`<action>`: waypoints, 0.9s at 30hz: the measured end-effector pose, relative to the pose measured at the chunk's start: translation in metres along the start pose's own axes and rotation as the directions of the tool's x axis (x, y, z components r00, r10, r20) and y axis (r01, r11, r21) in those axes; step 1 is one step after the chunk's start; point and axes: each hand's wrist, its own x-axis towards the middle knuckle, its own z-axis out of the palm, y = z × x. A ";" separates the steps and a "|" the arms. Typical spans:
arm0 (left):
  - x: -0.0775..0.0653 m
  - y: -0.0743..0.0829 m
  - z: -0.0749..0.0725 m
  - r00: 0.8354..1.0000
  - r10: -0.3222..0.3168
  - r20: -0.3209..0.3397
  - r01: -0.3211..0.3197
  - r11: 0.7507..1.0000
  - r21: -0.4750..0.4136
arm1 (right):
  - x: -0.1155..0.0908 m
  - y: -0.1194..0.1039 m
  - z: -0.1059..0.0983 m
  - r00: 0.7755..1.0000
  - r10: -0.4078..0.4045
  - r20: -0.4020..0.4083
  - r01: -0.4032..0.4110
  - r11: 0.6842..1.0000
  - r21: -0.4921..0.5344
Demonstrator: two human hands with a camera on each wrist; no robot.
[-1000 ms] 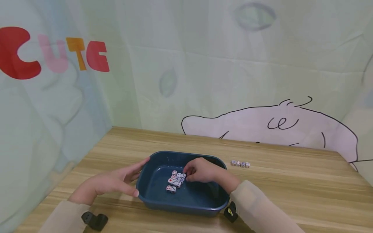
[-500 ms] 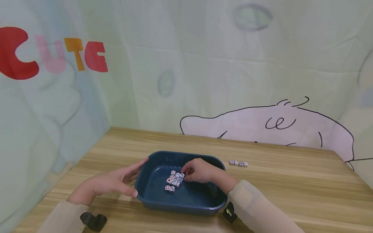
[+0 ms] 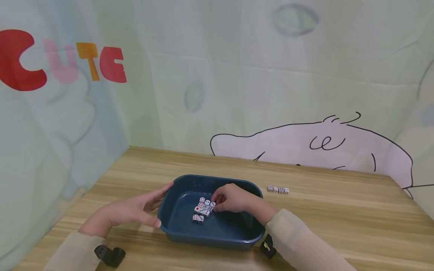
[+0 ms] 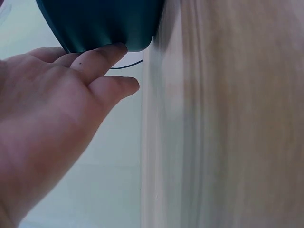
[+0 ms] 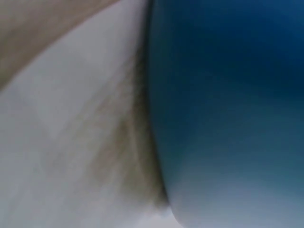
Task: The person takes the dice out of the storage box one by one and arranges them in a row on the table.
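Note:
Several white dice [image 3: 204, 207] with red and blue pips lie in a loose cluster inside a deep dark blue rectangular dish [image 3: 217, 237], two of them a little nearer the front. My right hand [image 3: 231, 199] reaches over the dish's right side. Its thumb and forefinger pinch the die [image 3: 213, 204] at the cluster's right edge. Against the dish's left end, my left hand [image 3: 130, 214] is spread, with fingers and thumb fairly straight. In the left wrist view, fingertips [image 4: 118, 49] rest at the dish's outer wall. The right wrist view shows mostly the dish's blue wall [image 5: 228, 118], with the hand out of sight.
Beyond the dish's right side, several more dice [image 3: 278, 189] stand in a short row on the wooden table [image 3: 339, 222]. A printed cloth [image 3: 169, 75] hangs along the table's back and left edges. Black wrist cameras [image 3: 110, 256] sit on both sleeves.
The view shifts very slightly. Both hands keep practically the same places, and the dice in the dish look nearly unchanged.

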 end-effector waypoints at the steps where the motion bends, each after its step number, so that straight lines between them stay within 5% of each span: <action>1: 0.000 0.000 0.000 1.000 0.000 0.002 0.000 1.000 -0.001 | 0.000 0.000 0.000 1.000 0.002 0.000 -0.002 1.000 -0.001; 27: 0.000 -0.004 -0.001 1.000 0.010 0.001 -0.010 1.000 0.002 | -0.009 -0.001 -0.009 0.995 -0.072 -0.074 0.070 0.997 -0.030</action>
